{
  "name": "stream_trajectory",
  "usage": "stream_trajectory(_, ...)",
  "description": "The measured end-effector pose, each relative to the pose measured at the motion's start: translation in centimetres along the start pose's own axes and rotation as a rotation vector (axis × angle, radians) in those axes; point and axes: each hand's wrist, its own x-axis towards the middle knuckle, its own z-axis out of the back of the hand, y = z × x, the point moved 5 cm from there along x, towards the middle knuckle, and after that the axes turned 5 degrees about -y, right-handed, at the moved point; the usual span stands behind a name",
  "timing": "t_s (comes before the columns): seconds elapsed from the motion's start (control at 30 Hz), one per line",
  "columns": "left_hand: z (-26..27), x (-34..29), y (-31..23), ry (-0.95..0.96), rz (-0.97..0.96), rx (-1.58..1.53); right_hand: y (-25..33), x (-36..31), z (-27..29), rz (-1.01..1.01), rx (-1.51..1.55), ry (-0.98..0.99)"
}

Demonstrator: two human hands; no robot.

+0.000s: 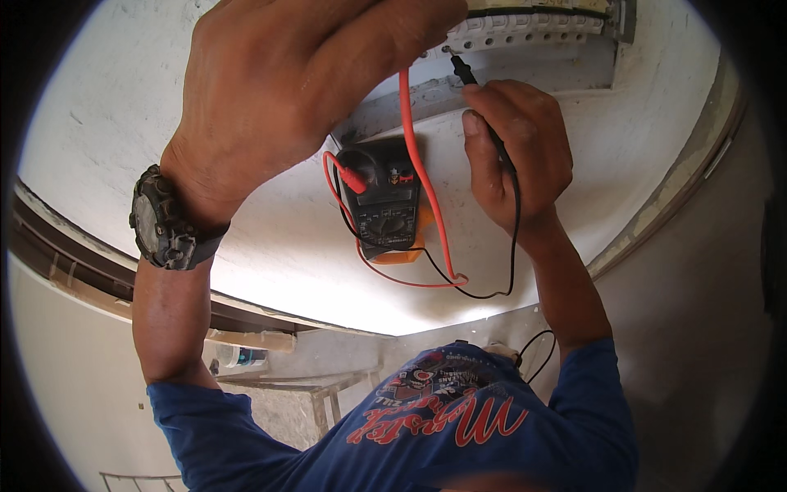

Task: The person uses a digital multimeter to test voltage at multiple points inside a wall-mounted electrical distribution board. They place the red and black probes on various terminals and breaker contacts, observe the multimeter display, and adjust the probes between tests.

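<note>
Obs.: R hand (pixel 520 148) is holding the black test probe (pixel 464 70) pen-style, thumb and fingers closed round the barrel, no gap showing. Probe is pointing up-left, tip ending at a terminal hole in the row of circuit breakers (pixel 525 35); actual contact can't be confirmed. Pen grip is prob. giving fine aim at a small hole w/ fingers well back from the metal.

L hand (pixel 287 78) is reaching up to the same row, back of hand facing cam., fingers bent and apparently gripping the upper end of the red test lead (pixel 412 139); its probe end is hidden behind the hand, so exact grip unclear.

Digital multimeter (pixel 385 197) w/ orange holster (pixel 400 257) is sitting against the white wall (pixel 484 238), just below the breakers, between both forearms. Spot is prob. keeping the dial in sight and leads within reach; what's supporting it: can't tell. Red plug (pixel 352 179) is sitting at the meter's upper L; both leads are hanging in loops below, slack approx. enough for free wrists.

Pose: both arms are extending upward, elbows bent, R wrist lower than L fingertips. Wristwatch (pixel 160 221) is sitting on L wrist.
</note>
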Motion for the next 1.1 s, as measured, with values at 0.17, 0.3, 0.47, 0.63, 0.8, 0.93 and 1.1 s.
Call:
stream_trajectory(0.17,-0.4,-0.7,0.6,-0.013,-0.011,-0.025,-0.1,0.0,-0.2,0.017,0.008,-0.024)
stream_trajectory(0.3,-0.4,-0.7,0.6,0.03,0.053,-0.075,-0.4,-0.1,0.3,0.029,-0.015,-0.006)
stream_trajectory(0.47,0.2,-1.1,0.7,0.083,0.125,-0.085,-0.6,0.5,0.5,-0.018,0.046,-0.005)
stream_trajectory(0.63,0.0,-1.5,1.3,-0.103,0.179,-0.119,-0.4,1.0,0.6,-0.083,0.106,0.011)
stream_trajectory(0.8,0.0,-1.6,1.6,-0.114,0.18,-0.15,-0.3,0.9,0.2,-0.043,0.071,0.003)
stream_trajectory(0.93,0.2,-1.8,1.6,-0.024,0.24,-0.122,-0.3,0.6,0.0,-0.022,0.055,0.003)
stream_trajectory(1.1,0.4,-2.0,1.2,-0.011,0.27,-0.147,-0.3,0.6,0.0,-0.053,0.102,0.026)
